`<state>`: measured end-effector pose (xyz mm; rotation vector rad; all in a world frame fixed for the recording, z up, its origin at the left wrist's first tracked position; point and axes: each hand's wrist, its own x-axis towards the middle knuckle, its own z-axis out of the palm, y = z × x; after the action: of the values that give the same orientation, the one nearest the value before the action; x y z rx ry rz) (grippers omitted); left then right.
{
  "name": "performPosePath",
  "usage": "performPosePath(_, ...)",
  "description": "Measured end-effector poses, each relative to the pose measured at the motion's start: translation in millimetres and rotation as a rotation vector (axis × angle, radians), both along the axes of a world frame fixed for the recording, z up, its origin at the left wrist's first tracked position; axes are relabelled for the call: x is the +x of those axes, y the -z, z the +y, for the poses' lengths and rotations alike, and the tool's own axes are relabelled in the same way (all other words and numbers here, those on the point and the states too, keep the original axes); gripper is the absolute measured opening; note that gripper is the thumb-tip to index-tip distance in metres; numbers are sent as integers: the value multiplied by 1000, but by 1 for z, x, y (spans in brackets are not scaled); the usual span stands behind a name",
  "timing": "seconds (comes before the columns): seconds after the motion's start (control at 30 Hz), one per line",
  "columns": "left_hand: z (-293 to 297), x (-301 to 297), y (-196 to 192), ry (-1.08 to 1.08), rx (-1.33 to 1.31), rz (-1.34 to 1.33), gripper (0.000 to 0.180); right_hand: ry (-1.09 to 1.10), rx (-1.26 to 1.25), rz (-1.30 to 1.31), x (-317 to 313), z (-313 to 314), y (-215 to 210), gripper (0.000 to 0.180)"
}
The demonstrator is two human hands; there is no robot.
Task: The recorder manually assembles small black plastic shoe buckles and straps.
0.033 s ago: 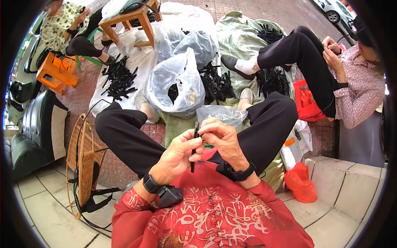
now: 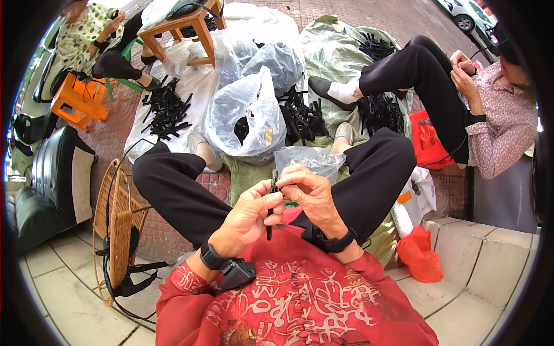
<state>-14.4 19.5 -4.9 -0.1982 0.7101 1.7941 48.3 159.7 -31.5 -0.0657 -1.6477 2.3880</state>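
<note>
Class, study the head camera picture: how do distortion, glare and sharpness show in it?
Head view: black border, joints between floor tiles curving near the rim; same view, bright highlights on the front clear plastic bag; same view, black strip in the left hand too dark and small for fine detail.

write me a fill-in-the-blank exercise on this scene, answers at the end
The left hand holds a narrow strip coloured ____, with the right hand at its upper part.
The wearer's shirt is mainly ____ with a pale pattern.
The orange stool is on the ____ side of the picture.
The car at the upper right is ____.

Missing words: black; red; left; white.
</note>
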Motion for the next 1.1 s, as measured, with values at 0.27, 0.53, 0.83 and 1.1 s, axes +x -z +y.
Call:
performPosePath(0.27, 2, 0, -1, -78, -160, 104, 10, -17, 343, -13, 1, 12, -10, 17)
performPosePath(0.53, 1, 5, -3, -133, -218, 405, 16, -88, 518, -23, 1, 23, -20, 20)
performPosePath(0.83, -1, 7, -7, -177, -217, 474, 16, -133, 403, -223, 8, 16, -24, 20)
performPosePath(1.1, -7, 4, -2, -107, -165, 359, 10, -37, 259, -280, 9, 4, -20, 19)
